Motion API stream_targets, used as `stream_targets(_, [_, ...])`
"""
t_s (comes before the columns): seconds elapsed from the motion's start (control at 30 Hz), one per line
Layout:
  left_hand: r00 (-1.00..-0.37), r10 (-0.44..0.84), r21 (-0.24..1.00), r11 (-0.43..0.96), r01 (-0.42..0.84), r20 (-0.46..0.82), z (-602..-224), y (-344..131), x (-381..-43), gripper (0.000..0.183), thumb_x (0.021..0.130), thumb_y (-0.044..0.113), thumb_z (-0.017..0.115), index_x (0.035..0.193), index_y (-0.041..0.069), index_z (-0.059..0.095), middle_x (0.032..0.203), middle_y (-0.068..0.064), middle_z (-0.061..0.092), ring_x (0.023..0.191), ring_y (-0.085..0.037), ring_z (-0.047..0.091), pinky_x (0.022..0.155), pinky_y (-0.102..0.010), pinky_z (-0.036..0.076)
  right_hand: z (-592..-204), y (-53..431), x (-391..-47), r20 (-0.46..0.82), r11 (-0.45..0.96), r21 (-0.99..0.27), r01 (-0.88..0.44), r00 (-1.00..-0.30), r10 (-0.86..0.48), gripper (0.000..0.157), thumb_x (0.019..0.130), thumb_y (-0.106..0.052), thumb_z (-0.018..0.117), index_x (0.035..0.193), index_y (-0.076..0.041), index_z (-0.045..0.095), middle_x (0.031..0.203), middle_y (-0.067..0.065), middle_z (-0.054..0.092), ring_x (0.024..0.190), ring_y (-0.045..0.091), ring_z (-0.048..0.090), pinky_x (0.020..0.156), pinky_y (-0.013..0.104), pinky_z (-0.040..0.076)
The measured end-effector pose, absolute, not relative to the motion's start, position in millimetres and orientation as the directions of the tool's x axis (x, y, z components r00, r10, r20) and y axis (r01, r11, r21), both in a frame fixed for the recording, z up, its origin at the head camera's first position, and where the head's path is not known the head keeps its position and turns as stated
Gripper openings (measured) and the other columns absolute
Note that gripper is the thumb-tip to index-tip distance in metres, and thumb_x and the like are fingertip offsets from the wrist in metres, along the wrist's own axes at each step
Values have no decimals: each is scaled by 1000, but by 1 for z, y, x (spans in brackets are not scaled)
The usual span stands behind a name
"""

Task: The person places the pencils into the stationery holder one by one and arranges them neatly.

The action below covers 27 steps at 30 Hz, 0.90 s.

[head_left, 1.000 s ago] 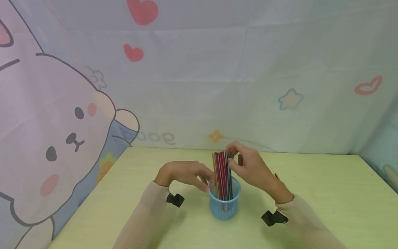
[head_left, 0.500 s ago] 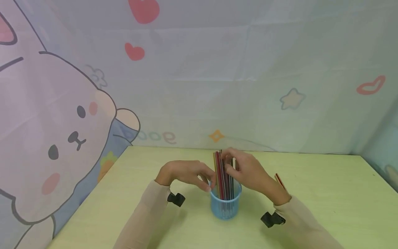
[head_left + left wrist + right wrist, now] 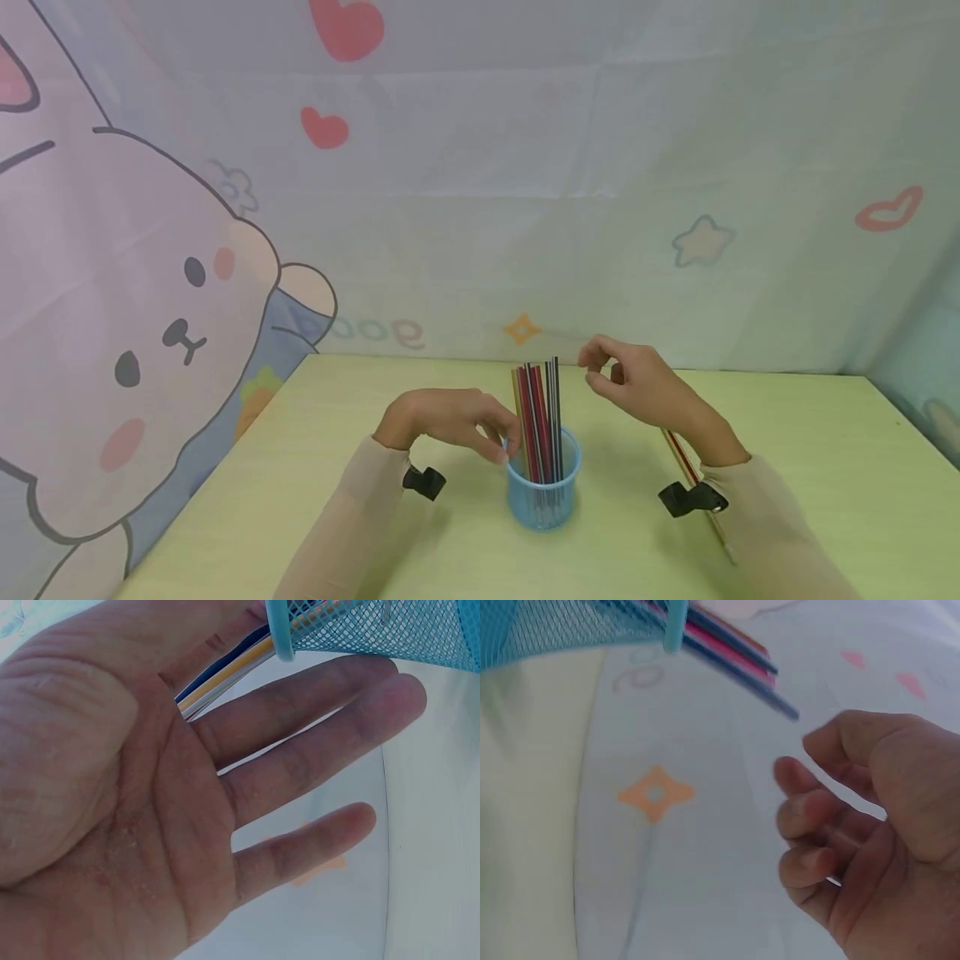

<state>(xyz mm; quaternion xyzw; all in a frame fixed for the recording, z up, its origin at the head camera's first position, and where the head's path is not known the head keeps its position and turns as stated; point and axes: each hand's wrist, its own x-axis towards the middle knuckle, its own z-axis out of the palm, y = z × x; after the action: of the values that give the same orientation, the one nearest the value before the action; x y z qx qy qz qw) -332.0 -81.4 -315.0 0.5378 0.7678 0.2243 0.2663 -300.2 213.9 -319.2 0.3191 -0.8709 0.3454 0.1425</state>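
Observation:
A blue mesh pen holder (image 3: 542,504) stands upright on the table with several striped pencils (image 3: 537,421) in it, red, black-and-white and yellowish. My left hand (image 3: 457,419) holds its rim on the left side between thumb and index finger. In the left wrist view the other fingers (image 3: 300,769) of that hand stretch out beside the mesh wall (image 3: 375,630). Up and to the right of the pencils' top ends, my right hand (image 3: 637,379) is in the air, its fingers loosely curled around nothing. The right wrist view shows a gap between this hand (image 3: 870,817) and the pencil ends (image 3: 769,694).
On the light yellow-green table (image 3: 825,467), one or more striped pencils (image 3: 681,457) lie at the right, partly under the right forearm. A printed cloth backdrop (image 3: 480,208) with a cartoon animal rises behind the table. Each wrist carries a small black camera.
My right hand has drawn away from the pencils, up and to the right, with nothing in it. The pencils in the holder have spread slightly. My left hand has stayed at the rim.

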Motion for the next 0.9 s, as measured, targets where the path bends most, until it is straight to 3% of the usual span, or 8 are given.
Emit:
stream_targets(0.43, [-285, 944, 623, 325, 711, -168, -314, -81, -332, 4, 95, 13, 67, 98, 10, 67, 98, 1, 66, 101, -6, 64, 96, -24, 51, -325, 269, -313, 109, 665, -562, -492, -841, -530, 16, 97, -5, 56, 112, -7, 60, 100, 7, 64, 62, 19, 59, 58, 34, 55])
stream_targets(0.63, [-289, 942, 631, 330, 702, -172, -315, -81, -331, 4, 95, 13, 68, 98, 11, 67, 99, 1, 66, 101, -7, 64, 97, -26, 51, -334, 283, -314, -65, 731, -560, -390, -859, -508, 17, 95, -3, 56, 112, -6, 58, 96, 8, 63, 61, 20, 55, 59, 32, 46])
stream_targets(0.9, [-289, 942, 631, 329, 702, -169, -315, -82, -332, 4, 95, 14, 67, 97, 11, 66, 99, 0, 66, 101, -7, 64, 97, -26, 51, -347, 292, -315, -315, 845, -516, -138, -887, -338, 21, 92, 1, 56, 111, -9, 57, 87, 8, 59, 51, 13, 40, 47, 22, 25])
